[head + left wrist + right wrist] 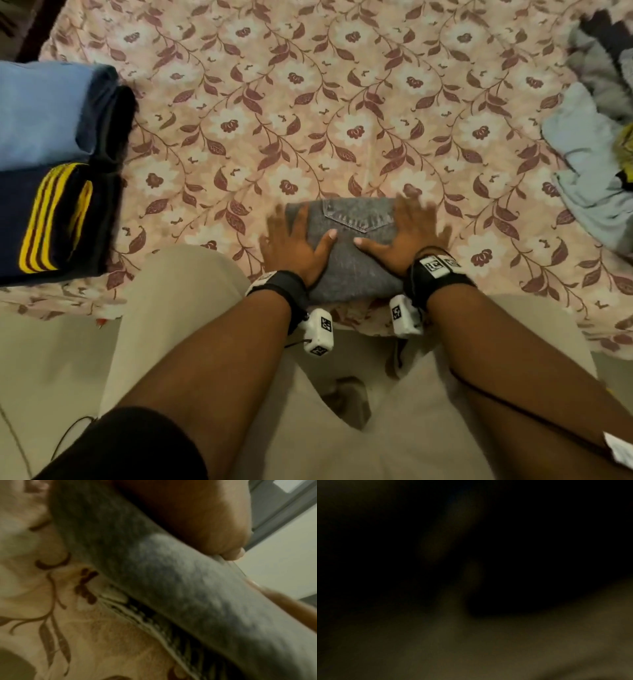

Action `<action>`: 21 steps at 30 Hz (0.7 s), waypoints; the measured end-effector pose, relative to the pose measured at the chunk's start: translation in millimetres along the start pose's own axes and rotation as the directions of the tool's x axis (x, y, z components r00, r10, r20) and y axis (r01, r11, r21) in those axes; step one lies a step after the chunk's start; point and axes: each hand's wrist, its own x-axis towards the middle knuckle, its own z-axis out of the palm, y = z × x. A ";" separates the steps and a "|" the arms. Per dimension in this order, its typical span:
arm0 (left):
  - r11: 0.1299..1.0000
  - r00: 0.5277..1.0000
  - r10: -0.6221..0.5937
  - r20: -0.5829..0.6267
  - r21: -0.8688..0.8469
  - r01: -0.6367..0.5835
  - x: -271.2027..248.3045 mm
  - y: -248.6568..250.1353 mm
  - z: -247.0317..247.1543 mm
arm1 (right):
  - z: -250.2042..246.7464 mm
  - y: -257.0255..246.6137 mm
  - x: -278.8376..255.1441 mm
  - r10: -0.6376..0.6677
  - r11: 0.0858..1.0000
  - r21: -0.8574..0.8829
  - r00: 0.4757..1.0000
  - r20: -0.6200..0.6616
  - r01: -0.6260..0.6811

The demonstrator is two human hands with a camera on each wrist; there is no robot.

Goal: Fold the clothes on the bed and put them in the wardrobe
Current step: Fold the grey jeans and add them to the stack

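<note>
I see the folded grey jeans [352, 253] at lower centre of the frame, on the bed [308, 102]. My left hand [294, 245] and right hand [402, 236] press flat on them, each grip spread. Folded clothes [58, 164] lie at the left edge, unfolded clothes [596, 144] at the right edge.

Grey denim jeans [352, 260] at lower centre: coarse, matt, stitched pocket. Bedsheet [308, 102]: smooth printed floral cloth, matt. Folded stack [51, 171] at left: soft matt knit, blue and navy. Wrist straps [287, 287]: matt black fabric, white plastic blocks.
</note>
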 end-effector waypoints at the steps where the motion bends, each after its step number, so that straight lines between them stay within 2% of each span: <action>1: 0.995 0.996 -0.089 0.011 -0.039 0.090 0.5 -4.4 -2.3 | -5.6 7.1 -0.4 0.049 0.996 0.070 0.998 0.040 -0.051; 3: 0.975 0.975 -0.220 0.016 -0.036 0.220 -4.8 -10.1 -9.0 | -17.1 18.7 -5.7 0.111 0.977 0.169 0.987 0.119 -0.130; 4: 0.973 0.973 -0.232 -0.016 0.004 0.232 -9.4 -8.5 -13.2 | -22.9 19.5 -12.5 0.133 0.977 0.149 0.984 0.120 -0.150; 5: 0.982 0.981 -0.182 -0.067 0.034 0.185 -14.8 -1.4 -17.8 | -26.6 16.0 -20.7 0.134 0.986 0.088 0.988 0.076 -0.140; 6: 0.997 0.991 -0.057 -0.118 0.042 0.063 -20.5 9.7 -21.2 | -27.6 7.3 -30.1 0.086 0.996 0.014 0.996 -0.009 -0.086; 7: 0.992 0.980 0.124 -0.156 0.034 -0.120 -27.9 22.8 -23.0 | -26.2 -5.5 -39.7 -0.008 0.999 -0.042 0.995 -0.096 0.004; 8: 0.946 0.933 0.321 -0.161 0.015 -0.323 -37.6 34.2 -19.2 | -21.4 -20.3 -49.6 -0.122 0.990 -0.088 0.981 -0.150 0.110; 9: 0.877 0.871 0.476 -0.123 -0.013 -0.481 -49.6 40.8 -10.3 | -12.6 -34.3 -59.8 -0.214 0.970 -0.145 0.967 -0.136 0.195; 10: 0.826 0.826 0.560 -0.058 -0.041 -0.563 -60.6 40.3 1.6 | -0.2 -43.1 -68.7 -0.251 0.953 -0.192 0.967 -0.053 0.236; 11: 0.814 0.814 0.581 0.021 -0.037 -0.580 -66.9 33.1 13.0 | 12.1 -46.3 -75.0 -0.232 0.947 -0.220 0.972 0.037 0.235; 12: 0.832 0.829 0.552 0.088 0.012 -0.555 -69.3 21.8 20.7 | 22.2 -43.2 -78.6 -0.210 0.947 -0.234 0.975 0.073 0.222; 14: 0.869 0.878 0.450 0.163 0.147 -0.472 -65.1 -1.5 23.9 | 28.8 -26.1 -77.8 -0.204 0.959 -0.199 0.979 0.017 0.204; 16: 0.907 0.916 0.354 0.189 0.168 -0.385 -60.8 -20.2 21.3 | 28.0 -5.9 -78.1 -0.138 0.982 -0.132 0.990 -0.014 0.135; 18: 0.953 0.951 0.237 0.196 0.144 -0.267 -63.5 -31.4 13.2 | 20.1 11.9 -83.6 -0.005 0.998 -0.058 1.000 0.002 0.005; 20: 0.983 0.976 0.093 0.198 0.140 -0.122 -64.5 -37.4 3.3 | 11.6 29.4 -84.1 0.151 0.975 0.157 0.988 0.044 -0.156; 21: 0.988 0.978 0.032 0.206 0.140 -0.061 -65.8 -36.1 -5.5 | 5.8 33.2 -86.1 0.194 0.931 0.302 0.978 0.072 -0.207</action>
